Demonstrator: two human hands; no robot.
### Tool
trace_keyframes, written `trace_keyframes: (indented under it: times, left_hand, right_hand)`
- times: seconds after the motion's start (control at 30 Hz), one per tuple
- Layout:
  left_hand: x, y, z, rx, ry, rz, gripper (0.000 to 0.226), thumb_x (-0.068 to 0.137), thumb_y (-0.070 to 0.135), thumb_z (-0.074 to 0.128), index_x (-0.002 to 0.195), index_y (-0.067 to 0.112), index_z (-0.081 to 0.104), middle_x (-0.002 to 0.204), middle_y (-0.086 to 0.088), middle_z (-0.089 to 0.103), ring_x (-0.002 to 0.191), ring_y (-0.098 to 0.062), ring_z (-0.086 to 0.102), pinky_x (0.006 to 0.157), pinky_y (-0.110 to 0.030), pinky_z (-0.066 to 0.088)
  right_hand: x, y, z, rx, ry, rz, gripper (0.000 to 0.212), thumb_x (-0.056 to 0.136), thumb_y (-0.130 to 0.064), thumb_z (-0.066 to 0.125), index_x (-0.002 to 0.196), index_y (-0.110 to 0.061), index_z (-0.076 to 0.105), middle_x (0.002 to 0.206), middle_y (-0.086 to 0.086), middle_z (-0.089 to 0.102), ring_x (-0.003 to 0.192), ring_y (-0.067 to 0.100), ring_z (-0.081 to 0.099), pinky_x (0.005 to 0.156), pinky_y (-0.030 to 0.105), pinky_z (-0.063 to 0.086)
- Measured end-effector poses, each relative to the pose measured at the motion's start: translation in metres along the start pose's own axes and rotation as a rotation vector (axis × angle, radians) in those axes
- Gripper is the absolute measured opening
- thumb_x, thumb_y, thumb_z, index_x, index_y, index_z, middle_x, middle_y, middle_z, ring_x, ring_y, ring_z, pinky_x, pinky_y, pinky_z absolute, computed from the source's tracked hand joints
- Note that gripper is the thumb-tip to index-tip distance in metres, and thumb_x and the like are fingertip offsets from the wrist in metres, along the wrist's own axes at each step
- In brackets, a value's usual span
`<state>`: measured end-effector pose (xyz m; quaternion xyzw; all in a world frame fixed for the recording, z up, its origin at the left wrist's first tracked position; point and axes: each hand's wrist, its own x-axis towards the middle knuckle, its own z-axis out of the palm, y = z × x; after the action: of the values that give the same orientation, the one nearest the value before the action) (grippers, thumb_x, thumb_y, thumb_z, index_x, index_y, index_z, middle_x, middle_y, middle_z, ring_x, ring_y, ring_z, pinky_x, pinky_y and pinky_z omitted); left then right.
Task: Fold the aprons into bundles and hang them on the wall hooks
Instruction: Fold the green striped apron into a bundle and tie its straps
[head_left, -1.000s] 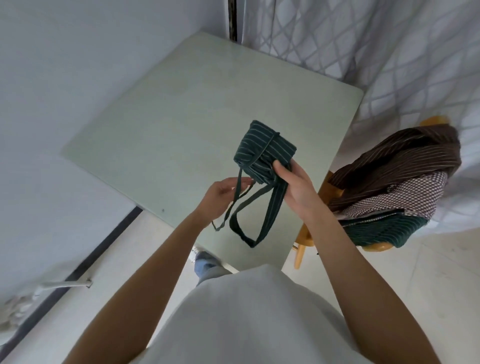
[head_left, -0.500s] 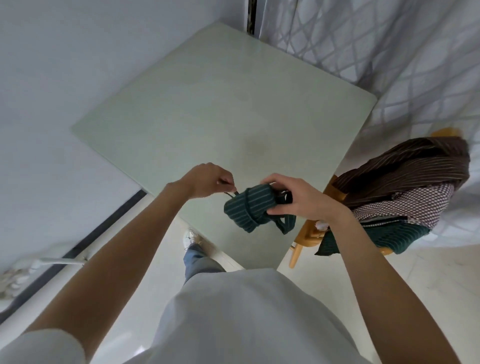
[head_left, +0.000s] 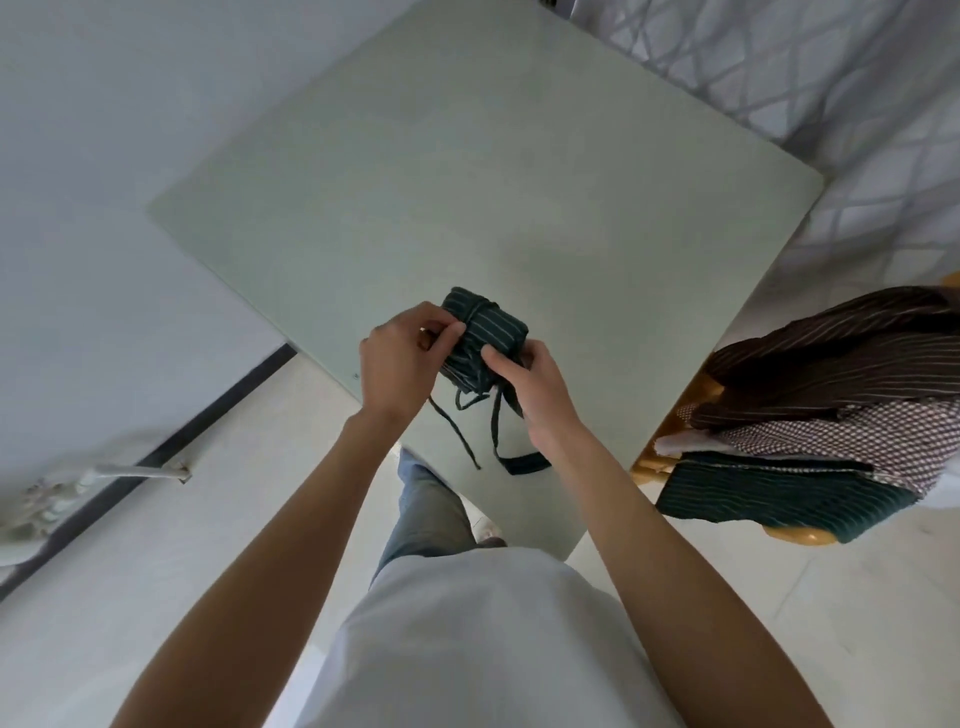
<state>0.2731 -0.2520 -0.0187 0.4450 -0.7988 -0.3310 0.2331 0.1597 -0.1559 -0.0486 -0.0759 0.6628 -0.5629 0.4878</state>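
Green apron bundle (head_left: 488, 332) between both hands' fingers (head_left: 452, 328) (straps dangling).

text: none readable | labels: none | numbers: none

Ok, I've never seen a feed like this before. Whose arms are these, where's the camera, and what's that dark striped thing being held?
There is no machine here. The camera sits on a person's head, looking down at their bare arms. The left hand and right hand both grip a rolled green striped apron bundle, held above the pale table. Its ties dangle below the hands. To the right, a wooden chair carries a pile of unfolded aprons. No wall hooks are in view.
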Motion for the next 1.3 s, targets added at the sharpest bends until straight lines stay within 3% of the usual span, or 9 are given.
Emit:
trace_keyframes:
  times: [0.23,0.43,0.57,0.63,0.73,0.87,0.97,1.07,1.3]
  left_hand:
    - [0.051,-0.052,0.024,-0.080,-0.096,-0.016,0.018,0.085,0.015,0.066,0.102,0.020,0.071,0.095,0.002,0.068,0.078,-0.011,0.064,0.078,-0.026,0.053]
    - [0.071,-0.060,0.079,-0.046,-0.250,-0.093,0.011,0.086,0.027,0.066,0.094,0.021,0.069,0.087,0.011,0.070,0.078,0.000,0.063,0.071,-0.014,0.046]
    - [0.068,-0.065,0.102,-0.061,-0.313,-0.076,0.012,0.087,0.025,0.065,0.097,0.020,0.069,0.094,0.007,0.070,0.084,-0.007,0.064,0.077,-0.025,0.051]
    - [0.067,-0.066,0.109,-0.051,-0.311,-0.028,0.013,0.087,0.023,0.065,0.099,0.018,0.069,0.096,0.004,0.070,0.082,-0.011,0.065,0.075,-0.029,0.052]
    - [0.070,-0.066,0.114,-0.042,-0.318,0.068,0.018,0.086,0.016,0.064,0.103,0.015,0.065,0.097,0.001,0.067,0.081,-0.013,0.064,0.072,-0.031,0.052]
    - [0.066,-0.075,0.106,-0.054,-0.354,-0.022,0.013,0.089,0.017,0.061,0.101,0.014,0.059,0.096,0.004,0.064,0.075,-0.009,0.062,0.072,-0.029,0.053]
    - [0.053,-0.088,0.092,0.019,-0.215,-0.029,0.007,0.088,0.012,0.060,0.095,0.015,0.059,0.097,0.002,0.063,0.070,-0.014,0.062,0.066,-0.032,0.052]
    - [0.041,-0.094,0.090,0.288,-0.100,0.209,0.013,0.084,0.023,0.067,0.095,0.018,0.063,0.095,-0.001,0.064,0.084,-0.020,0.058,0.074,-0.032,0.045]
    - [0.031,-0.075,0.113,0.391,-0.454,0.001,0.028,0.090,0.036,0.059,0.107,0.015,0.055,0.101,-0.003,0.061,0.090,-0.021,0.060,0.073,-0.031,0.045]
  right_hand:
    - [0.065,0.001,0.029,0.118,0.098,0.061,0.044,0.082,-0.014,0.071,0.116,-0.011,0.044,0.119,0.007,0.059,0.107,0.018,0.059,0.095,0.033,0.047]
    - [0.099,0.011,0.004,0.069,0.334,0.069,0.042,0.087,-0.021,0.067,0.119,-0.011,0.043,0.118,0.006,0.058,0.099,0.011,0.057,0.076,0.016,0.045]
    - [0.110,0.016,-0.021,-0.559,0.485,-0.020,0.057,0.082,-0.041,0.068,0.126,-0.009,0.051,0.123,0.009,0.058,0.112,0.023,0.052,0.094,0.031,0.041]
    - [0.108,0.011,-0.028,-0.952,0.552,-0.271,0.057,0.084,-0.034,0.068,0.132,-0.011,0.048,0.127,0.011,0.052,0.118,0.027,0.043,0.098,0.034,0.032]
    - [0.112,-0.008,-0.026,-1.101,0.282,-0.788,0.037,0.085,-0.004,0.064,0.121,-0.010,0.062,0.112,0.009,0.060,0.106,0.023,0.050,0.093,0.030,0.041]
    - [0.132,-0.021,-0.021,-1.274,-0.171,-0.932,0.017,0.081,-0.004,0.067,0.096,-0.006,0.074,0.091,0.008,0.071,0.086,0.025,0.063,0.071,0.031,0.053]
    - [0.144,-0.023,-0.023,-1.517,-0.223,-1.070,0.008,0.069,-0.004,0.078,0.074,-0.009,0.075,0.078,0.004,0.069,0.068,0.024,0.062,0.057,0.026,0.050]
    - [0.148,-0.025,-0.016,-1.830,-0.254,-1.121,0.011,0.067,-0.006,0.079,0.066,-0.013,0.070,0.074,0.001,0.063,0.064,0.021,0.056,0.064,0.027,0.046]
    - [0.135,-0.022,0.005,-1.996,-0.316,-1.100,0.020,0.056,0.007,0.072,0.055,-0.008,0.058,0.064,0.006,0.057,0.063,0.021,0.056,0.063,0.028,0.044]
